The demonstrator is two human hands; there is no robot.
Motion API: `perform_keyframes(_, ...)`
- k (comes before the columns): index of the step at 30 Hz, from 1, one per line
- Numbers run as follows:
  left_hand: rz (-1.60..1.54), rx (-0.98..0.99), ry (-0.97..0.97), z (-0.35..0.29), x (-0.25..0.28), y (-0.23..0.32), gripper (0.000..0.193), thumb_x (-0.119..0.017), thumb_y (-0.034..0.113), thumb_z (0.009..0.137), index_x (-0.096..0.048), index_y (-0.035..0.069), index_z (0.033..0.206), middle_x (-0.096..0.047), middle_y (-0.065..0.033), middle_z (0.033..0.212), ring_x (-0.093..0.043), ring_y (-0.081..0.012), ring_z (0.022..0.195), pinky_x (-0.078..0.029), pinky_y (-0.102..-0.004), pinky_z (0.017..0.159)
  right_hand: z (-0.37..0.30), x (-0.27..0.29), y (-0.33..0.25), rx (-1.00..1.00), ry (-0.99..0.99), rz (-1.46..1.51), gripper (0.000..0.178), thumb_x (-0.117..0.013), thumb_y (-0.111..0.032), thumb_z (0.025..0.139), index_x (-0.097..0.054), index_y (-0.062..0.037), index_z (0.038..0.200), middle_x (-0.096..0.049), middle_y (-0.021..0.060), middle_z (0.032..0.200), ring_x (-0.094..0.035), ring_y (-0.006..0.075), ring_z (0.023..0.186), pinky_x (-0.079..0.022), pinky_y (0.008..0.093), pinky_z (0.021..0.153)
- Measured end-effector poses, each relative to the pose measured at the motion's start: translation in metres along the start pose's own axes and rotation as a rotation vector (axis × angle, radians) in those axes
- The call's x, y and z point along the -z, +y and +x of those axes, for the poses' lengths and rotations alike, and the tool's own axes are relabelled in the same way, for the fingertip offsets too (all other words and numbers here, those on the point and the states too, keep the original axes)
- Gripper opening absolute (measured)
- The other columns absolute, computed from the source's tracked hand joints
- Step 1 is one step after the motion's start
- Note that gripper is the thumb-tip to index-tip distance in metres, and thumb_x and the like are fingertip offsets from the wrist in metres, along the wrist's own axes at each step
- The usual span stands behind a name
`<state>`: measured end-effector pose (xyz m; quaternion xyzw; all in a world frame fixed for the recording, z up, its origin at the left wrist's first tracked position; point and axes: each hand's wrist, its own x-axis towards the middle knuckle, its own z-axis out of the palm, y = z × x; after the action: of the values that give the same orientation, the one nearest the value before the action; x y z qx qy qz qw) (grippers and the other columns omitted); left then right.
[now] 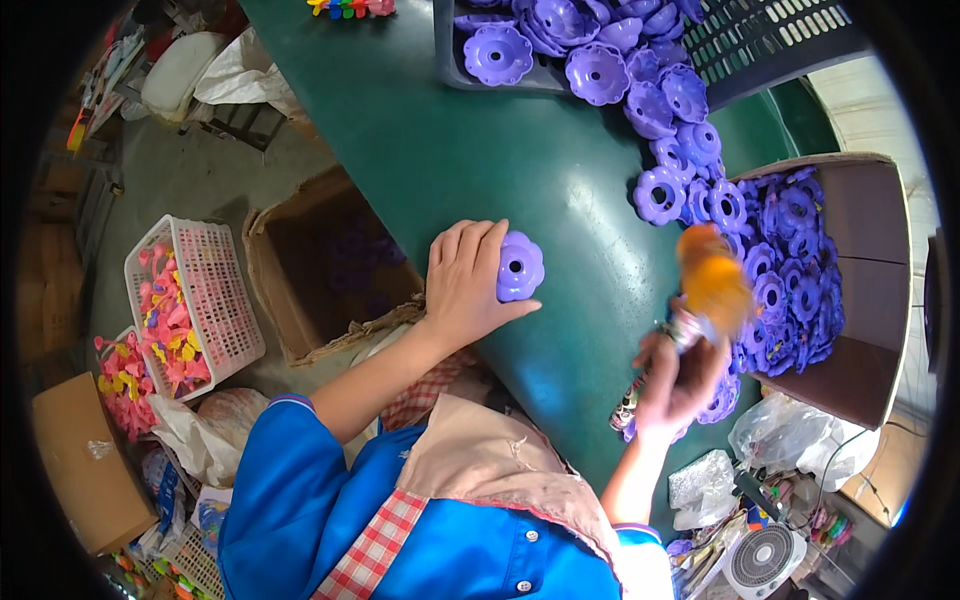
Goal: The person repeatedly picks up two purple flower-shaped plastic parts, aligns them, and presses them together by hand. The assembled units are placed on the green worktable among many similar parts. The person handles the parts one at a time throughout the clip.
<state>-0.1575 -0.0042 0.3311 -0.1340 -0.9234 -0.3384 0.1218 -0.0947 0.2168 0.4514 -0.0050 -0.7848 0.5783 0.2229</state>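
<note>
A purple flower-shaped plastic piece with a dark hole in its middle rests on the green table near its left edge. My left hand grips this piece from its left side, with the thumb stretched out below it. On the right, my right hand is closed round the patterned handle of a mallet. The orange-yellow mallet head is raised and smeared by motion. More purple flower-shaped pieces lie heaped just beyond the mallet.
A dark plastic crate and a tipped cardboard box spill purple pieces onto the table. At the left, below the table edge, stand an open cardboard box and a white basket of pink parts. A small fan is at lower right.
</note>
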Motion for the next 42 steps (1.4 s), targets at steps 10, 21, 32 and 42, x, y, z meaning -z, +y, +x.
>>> perform_keyframes(10,0.043,0.027,0.029,0.0,-0.002,0.006,0.107,-0.102,0.04,0.058,-0.053,0.003,0.145,-0.055,-0.0163,0.135,-0.052,-0.0382,0.128,-0.039,-0.0528,0.109,-0.024,-0.011,0.056,-0.361,-0.29,-0.43,0.053,-0.065,-0.009,0.106,-0.051,0.0019,0.157,-0.076,0.0179,0.091,-0.073,0.0189,0.075,-0.058,0.034,0.07)
perform_keyframes(21,-0.457,0.017,-0.366,0.018,0.05,0.052,0.097,-0.099,0.04,0.068,-0.056,0.003,0.147,-0.057,-0.0187,0.13,-0.065,-0.0386,0.114,-0.056,-0.0455,0.094,-0.018,-0.034,0.024,0.292,-0.497,-0.506,0.085,-0.087,-0.004,0.075,-0.052,0.0002,0.152,-0.057,0.0231,0.147,-0.06,0.041,0.131,-0.055,0.048,0.105)
perform_keyframes(32,-0.862,-0.269,-0.008,0.001,0.042,0.047,0.048,-0.093,0.014,0.082,-0.073,0.003,0.124,-0.067,-0.0142,0.123,-0.066,-0.0302,0.123,-0.055,-0.0421,0.103,-0.061,-0.045,0.044,-0.303,-0.311,0.32,0.051,-0.064,-0.005,0.108,-0.048,0.0045,0.155,-0.063,0.0149,0.144,-0.062,0.019,0.128,-0.051,0.0355,0.11)
perform_keyframes(42,-0.89,-0.196,-0.097,-0.002,0.044,0.054,0.05,-0.092,0.014,0.084,-0.069,0.001,0.127,-0.073,-0.0186,0.126,-0.071,-0.0306,0.115,-0.057,-0.0403,0.099,-0.035,-0.034,0.013,0.368,-0.079,-0.277,0.055,-0.088,0.004,0.071,-0.071,-0.0012,0.123,-0.067,0.015,0.112,-0.067,0.0314,0.093,-0.056,0.0392,0.079)
